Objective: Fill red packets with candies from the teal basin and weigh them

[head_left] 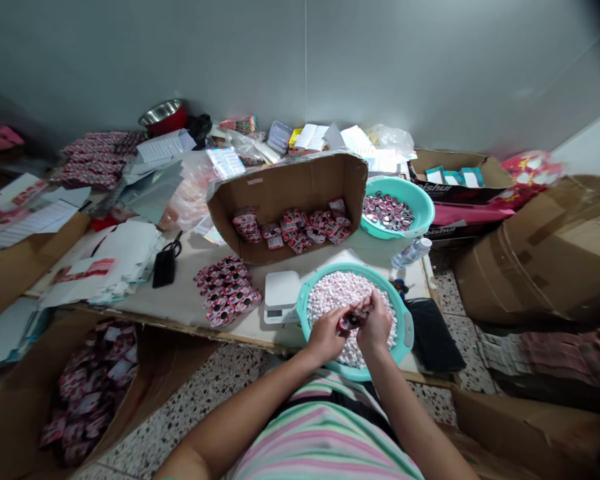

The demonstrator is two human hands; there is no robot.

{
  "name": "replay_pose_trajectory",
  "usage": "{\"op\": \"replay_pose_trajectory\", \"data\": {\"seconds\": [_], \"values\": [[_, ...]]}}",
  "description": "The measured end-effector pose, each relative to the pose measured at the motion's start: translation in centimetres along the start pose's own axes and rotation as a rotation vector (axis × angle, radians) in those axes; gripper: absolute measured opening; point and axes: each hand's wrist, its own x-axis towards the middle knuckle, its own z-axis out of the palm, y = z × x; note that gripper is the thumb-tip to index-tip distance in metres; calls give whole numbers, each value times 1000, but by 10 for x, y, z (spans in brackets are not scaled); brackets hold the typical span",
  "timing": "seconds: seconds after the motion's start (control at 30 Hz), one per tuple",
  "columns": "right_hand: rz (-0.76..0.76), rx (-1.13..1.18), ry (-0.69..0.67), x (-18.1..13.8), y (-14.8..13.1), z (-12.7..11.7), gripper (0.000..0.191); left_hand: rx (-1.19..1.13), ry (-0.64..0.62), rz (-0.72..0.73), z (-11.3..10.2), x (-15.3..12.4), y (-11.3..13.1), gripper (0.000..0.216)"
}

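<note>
My left hand (329, 335) is closed round a small red-and-pink printed pack (349, 322) with a dark opening, above a turquoise basin (407, 328). My right hand (375, 325) is curled against the pack's far side; what its fingers hold is hidden. Small round white and pale pink pieces (337, 288) fill the basin beneath both hands. Left of the basin is a white digital scale (281, 293). Beside that, similar printed packs (227, 291) stand in rows, their dark round openings facing up.
Behind lies a tipped cardboard box (285, 193) holding more packs. A second turquoise basin (423, 203) contains small dark-and-pink round pieces. At right are a clear bottle (411, 253) and a black flat item (434, 335). A black phone-like object (164, 268) and paper sheets (110, 263) lie left.
</note>
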Motion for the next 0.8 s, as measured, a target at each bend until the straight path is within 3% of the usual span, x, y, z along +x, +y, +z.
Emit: {"op": "replay_pose_trajectory", "data": {"seconds": [0.37, 0.57, 0.8], "values": [[-19, -3, 8, -4, 1, 4, 38, -52, 35, -26, 1, -3, 0, 53], [94, 61, -79, 1, -9, -3, 41, -207, 86, -105, 2, -6, -6, 51], [128, 180, -50, 2, -20, -3, 36, -299, 125, -75, 0, -6, -1, 50]]}}
